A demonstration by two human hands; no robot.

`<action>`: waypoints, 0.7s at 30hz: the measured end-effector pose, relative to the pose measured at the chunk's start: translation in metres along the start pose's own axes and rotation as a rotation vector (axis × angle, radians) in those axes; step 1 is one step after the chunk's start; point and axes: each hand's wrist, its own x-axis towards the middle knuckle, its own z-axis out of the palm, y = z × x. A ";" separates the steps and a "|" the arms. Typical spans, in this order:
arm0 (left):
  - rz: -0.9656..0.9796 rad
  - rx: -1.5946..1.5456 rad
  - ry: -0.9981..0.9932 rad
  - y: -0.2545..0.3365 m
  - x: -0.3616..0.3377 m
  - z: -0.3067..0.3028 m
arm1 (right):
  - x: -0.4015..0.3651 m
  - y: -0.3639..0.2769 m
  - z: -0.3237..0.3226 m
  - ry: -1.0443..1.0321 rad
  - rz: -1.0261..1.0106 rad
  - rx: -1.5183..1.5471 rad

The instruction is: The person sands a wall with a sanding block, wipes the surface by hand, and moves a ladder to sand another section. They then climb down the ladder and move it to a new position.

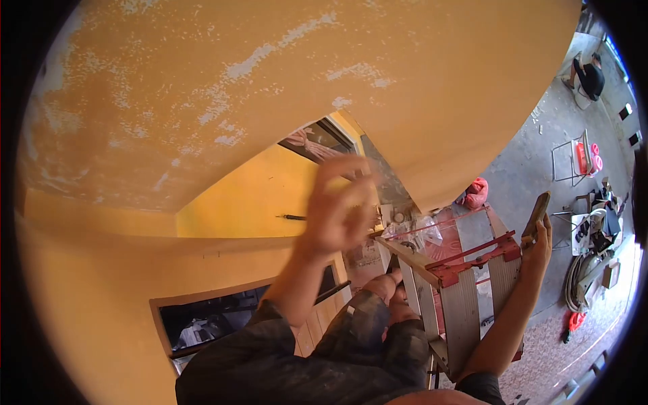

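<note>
Facing the patchy orange wall, the blurred left hand is held up with fingers whose spread cannot be told, while a flat tool, perhaps a scraper, is clamped in the right hand by the ladder top, clear of the wall, above a cluttered floor.

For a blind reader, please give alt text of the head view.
A person on a ladder has the left hand, blurred, up near a patchy orange wall; the right hand holds a flat tool by its top.

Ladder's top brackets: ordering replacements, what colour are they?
Red brackets on the grey metal ladder, clearest in the head view.
</note>
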 end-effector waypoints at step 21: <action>0.137 0.951 0.294 -0.050 0.017 -0.074 | -0.141 -0.013 0.203 -0.401 -1.159 -0.311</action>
